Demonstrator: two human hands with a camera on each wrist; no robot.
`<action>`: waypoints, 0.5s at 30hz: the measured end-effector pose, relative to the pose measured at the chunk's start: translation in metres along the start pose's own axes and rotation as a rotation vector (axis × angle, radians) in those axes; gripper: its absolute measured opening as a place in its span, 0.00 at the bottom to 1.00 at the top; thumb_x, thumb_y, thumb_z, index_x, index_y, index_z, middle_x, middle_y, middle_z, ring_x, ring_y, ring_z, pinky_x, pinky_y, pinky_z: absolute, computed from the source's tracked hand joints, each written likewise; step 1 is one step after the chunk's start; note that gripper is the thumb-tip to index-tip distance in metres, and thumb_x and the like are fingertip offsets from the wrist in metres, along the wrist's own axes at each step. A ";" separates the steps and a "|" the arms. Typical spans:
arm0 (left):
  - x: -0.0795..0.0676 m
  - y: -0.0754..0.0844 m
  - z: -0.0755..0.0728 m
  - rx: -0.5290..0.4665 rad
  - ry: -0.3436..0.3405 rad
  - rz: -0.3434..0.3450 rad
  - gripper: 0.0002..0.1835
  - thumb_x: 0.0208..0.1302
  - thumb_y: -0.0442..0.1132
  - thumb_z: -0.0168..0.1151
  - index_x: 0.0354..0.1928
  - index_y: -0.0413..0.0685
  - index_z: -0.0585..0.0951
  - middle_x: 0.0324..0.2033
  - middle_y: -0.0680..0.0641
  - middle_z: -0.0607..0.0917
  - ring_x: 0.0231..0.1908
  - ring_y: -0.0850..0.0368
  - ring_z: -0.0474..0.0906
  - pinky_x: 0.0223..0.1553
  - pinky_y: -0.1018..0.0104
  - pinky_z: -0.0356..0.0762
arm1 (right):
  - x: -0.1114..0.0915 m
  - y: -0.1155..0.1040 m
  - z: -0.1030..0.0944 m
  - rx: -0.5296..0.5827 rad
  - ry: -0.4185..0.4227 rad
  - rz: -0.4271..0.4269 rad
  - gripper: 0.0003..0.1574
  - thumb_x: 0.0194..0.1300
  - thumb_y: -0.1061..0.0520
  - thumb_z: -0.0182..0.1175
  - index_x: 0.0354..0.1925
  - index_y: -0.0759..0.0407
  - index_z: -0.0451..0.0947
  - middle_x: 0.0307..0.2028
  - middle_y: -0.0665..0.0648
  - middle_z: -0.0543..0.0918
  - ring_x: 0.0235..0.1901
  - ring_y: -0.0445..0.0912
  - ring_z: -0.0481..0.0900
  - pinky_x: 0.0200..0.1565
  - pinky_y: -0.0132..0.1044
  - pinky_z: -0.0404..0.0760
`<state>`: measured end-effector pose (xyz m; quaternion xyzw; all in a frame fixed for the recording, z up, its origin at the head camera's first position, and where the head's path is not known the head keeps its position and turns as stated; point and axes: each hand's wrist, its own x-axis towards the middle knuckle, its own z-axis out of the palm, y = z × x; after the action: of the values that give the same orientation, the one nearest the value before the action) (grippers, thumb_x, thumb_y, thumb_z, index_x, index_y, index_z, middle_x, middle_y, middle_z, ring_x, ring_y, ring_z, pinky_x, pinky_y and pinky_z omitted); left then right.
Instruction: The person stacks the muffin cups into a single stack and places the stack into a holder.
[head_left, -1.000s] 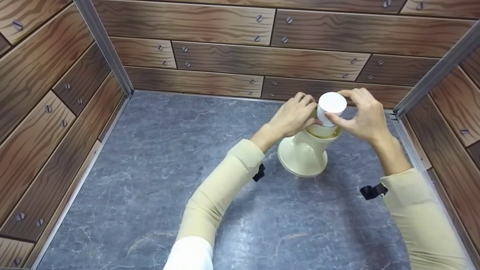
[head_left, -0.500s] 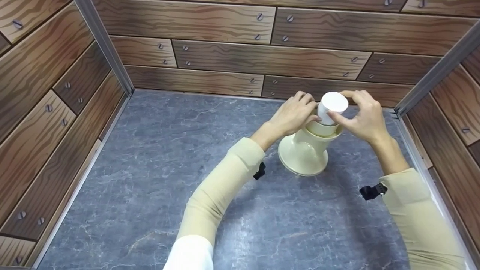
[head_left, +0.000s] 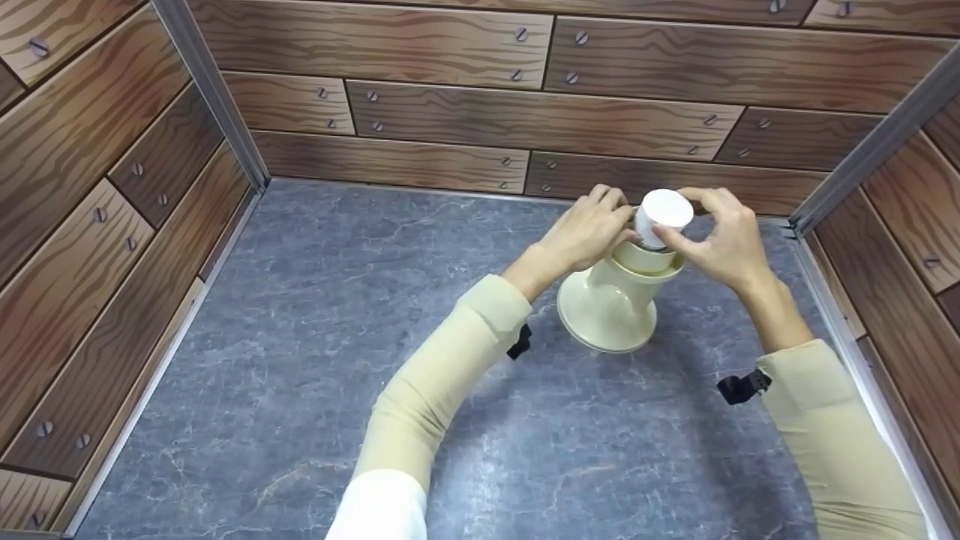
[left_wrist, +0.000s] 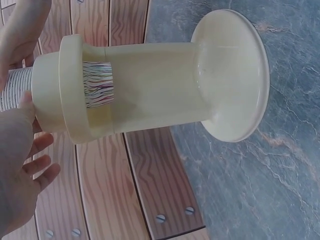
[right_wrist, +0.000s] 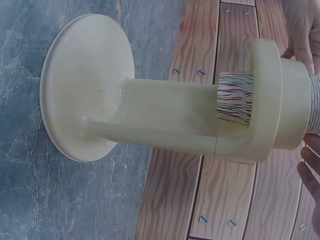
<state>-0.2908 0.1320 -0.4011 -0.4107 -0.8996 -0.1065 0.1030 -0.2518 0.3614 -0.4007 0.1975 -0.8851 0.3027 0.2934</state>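
A cream cup dispenser [head_left: 609,311] with a round base stands upright towards the back right. From its top collar [left_wrist: 47,92] rises a stack of paper cups [head_left: 664,208], ridged with rims. Below the collar, the lowest cup's side [left_wrist: 98,85] shows thin coloured lines. My right hand [head_left: 726,236] holds the stack from the right, thumb in front and index finger behind. On the other side, my left hand [head_left: 589,231] grips the stack just above the collar, its thumb against the rims. In the left wrist view its lower fingers [left_wrist: 47,175] hang loosely curled.
The dispenser stands on a dark blue-grey marbled surface [head_left: 337,337]. A plank-patterned wall [head_left: 450,112] rises close behind it, with more such panels [head_left: 907,300] at both sides. Grey metal posts [head_left: 874,142] mark the back corners.
Over the last half second, the top of the cup stack shifts slightly down and left, together with my right hand. My left hand and the dispenser stay nearly still.
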 end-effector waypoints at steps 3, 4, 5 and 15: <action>0.000 0.000 0.000 -0.003 -0.008 -0.007 0.26 0.83 0.56 0.44 0.66 0.48 0.79 0.64 0.47 0.77 0.70 0.50 0.70 0.68 0.58 0.75 | -0.001 0.000 0.000 -0.016 -0.019 0.011 0.34 0.52 0.54 0.80 0.53 0.71 0.84 0.44 0.71 0.88 0.44 0.23 0.69 0.47 0.22 0.67; 0.000 0.000 0.000 -0.005 -0.010 -0.009 0.26 0.83 0.56 0.45 0.66 0.48 0.79 0.64 0.47 0.77 0.70 0.50 0.70 0.68 0.58 0.75 | -0.001 0.000 0.001 -0.021 -0.027 0.015 0.34 0.52 0.53 0.80 0.53 0.71 0.84 0.45 0.71 0.88 0.45 0.24 0.68 0.48 0.23 0.67; 0.000 0.000 0.000 -0.007 -0.014 -0.011 0.26 0.83 0.56 0.45 0.66 0.48 0.79 0.64 0.47 0.77 0.70 0.51 0.70 0.68 0.58 0.75 | -0.001 0.000 0.001 -0.022 -0.032 0.019 0.33 0.52 0.54 0.80 0.53 0.70 0.84 0.45 0.70 0.88 0.45 0.25 0.69 0.48 0.24 0.68; 0.000 0.001 0.000 -0.020 -0.015 -0.015 0.28 0.82 0.58 0.45 0.68 0.48 0.78 0.65 0.48 0.77 0.70 0.52 0.69 0.68 0.59 0.74 | -0.004 0.003 0.004 -0.029 -0.043 0.032 0.32 0.53 0.54 0.79 0.53 0.69 0.84 0.46 0.69 0.88 0.45 0.21 0.67 0.48 0.29 0.69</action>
<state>-0.2905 0.1328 -0.4014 -0.4056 -0.9024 -0.1134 0.0912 -0.2516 0.3619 -0.4068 0.1856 -0.8985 0.2900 0.2723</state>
